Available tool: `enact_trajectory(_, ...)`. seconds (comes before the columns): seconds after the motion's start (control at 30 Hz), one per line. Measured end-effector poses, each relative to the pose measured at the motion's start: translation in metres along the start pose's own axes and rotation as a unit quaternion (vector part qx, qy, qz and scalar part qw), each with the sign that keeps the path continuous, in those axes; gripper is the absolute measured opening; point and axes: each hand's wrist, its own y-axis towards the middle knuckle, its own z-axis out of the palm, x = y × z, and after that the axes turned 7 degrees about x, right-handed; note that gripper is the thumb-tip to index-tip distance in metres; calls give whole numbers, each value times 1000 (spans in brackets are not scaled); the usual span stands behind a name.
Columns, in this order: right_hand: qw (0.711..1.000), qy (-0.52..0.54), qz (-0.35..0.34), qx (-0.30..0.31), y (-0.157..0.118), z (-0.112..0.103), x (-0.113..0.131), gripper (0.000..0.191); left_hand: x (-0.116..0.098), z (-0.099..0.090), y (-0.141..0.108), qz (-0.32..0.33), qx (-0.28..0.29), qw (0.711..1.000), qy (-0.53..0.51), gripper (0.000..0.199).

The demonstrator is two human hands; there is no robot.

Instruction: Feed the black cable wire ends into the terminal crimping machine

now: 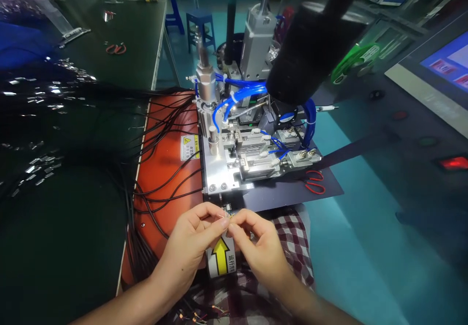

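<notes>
My left hand [199,230] and my right hand [258,242] meet just in front of the machine [228,169], thumbs and forefingers pinched together. Between the fingertips are fine wires [227,215], thin and light-coloured; how they divide between the two hands is hard to see. Below the hands lies a white label with a yellow arrow [221,257]. Black cables [141,247] run along the left, and stripped cable ends with small coloured wires [197,316] lie at the bottom near the checked cloth [292,232] over the lap.
Red-handled scissors [315,182] rest on the dark plate at the machine's right. Further off, another red-handled tool [116,48] lies on the dark table [124,18]. A black cylinder [303,57] hangs overhead. Bundled black cables with shiny ends [40,120] cover the left table.
</notes>
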Motion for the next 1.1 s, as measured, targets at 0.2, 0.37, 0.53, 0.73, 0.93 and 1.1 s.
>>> enact_trajectory(0.2,996,-76,-18,35,4,-25,13,11,-4,-1,1,-30,-4,999,24,23)
enact_trajectory(0.37,996,-78,-20,31,8,-29,21,10,-7,3,0,-30,-8,998,50,26)
enact_trajectory(0.53,997,-64,15,40,12,-24,22,10,-10,6,-1,-23,-10,998,61,27)
enact_trajectory(0.73,988,105,64,96,18,-26,18,21,-9,6,-3,-15,-6,998,58,30)
enact_trajectory(0.93,967,203,94,125,20,-28,11,20,-8,5,-4,-12,-5,997,78,27)
enact_trajectory(1.1,952,237,122,150,20,-29,7,18,-7,3,-2,-4,6,997,78,25)
